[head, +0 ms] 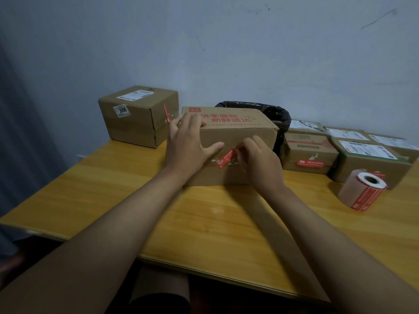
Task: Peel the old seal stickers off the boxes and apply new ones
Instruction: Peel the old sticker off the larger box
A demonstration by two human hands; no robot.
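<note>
The wooden worktop (113, 200) stands against a pale wall (226, 53). Under my hands sits the large printed box (235, 132); behind it is a bin with a black bag (275, 116), its contents hidden. Beyond my left hand stands a square box (136, 118), and beyond my right, a cluster of labelled boxes (353, 152). My left hand (188, 143) lies spread flat on the big box. My right hand (258, 162) pinches the red seal sticker (226, 157), partly lifted off the box front. Right of that hand lies the sticker roll (362, 189).
</note>
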